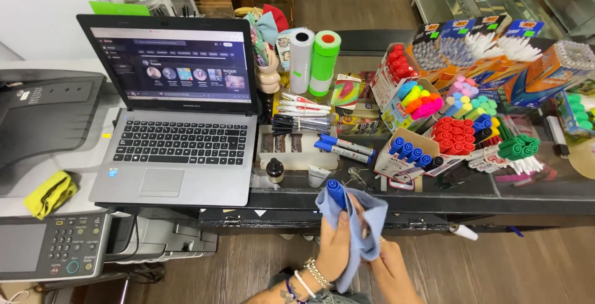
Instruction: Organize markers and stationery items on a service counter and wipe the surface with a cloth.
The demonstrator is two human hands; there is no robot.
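Blue marker (335,193): upright, capped end up, wrapped in a light blue cloth (365,229), held low at centre frame just in front of the bench (434,202) edge. Left hand (334,245): grip clenched around the marker through the cloth, only the blue cap showing above the fingers; bracelets on the wrist. Right hand (387,264): grip pinching the lower hanging part of the cloth, just beside the left hand. On the bench behind: two blue markers (344,147) lying flat on a white tray, near an open box of blue markers (410,154) standing cap up. Further right, a box of red markers (455,135) and a bundle of green markers (519,147). Open laptop (180,136) at left, screen lit, resting over a printer (49,124); a yellow cloth (49,193) lies on the printer. White and green rolls (313,59) stand upright behind the tray.
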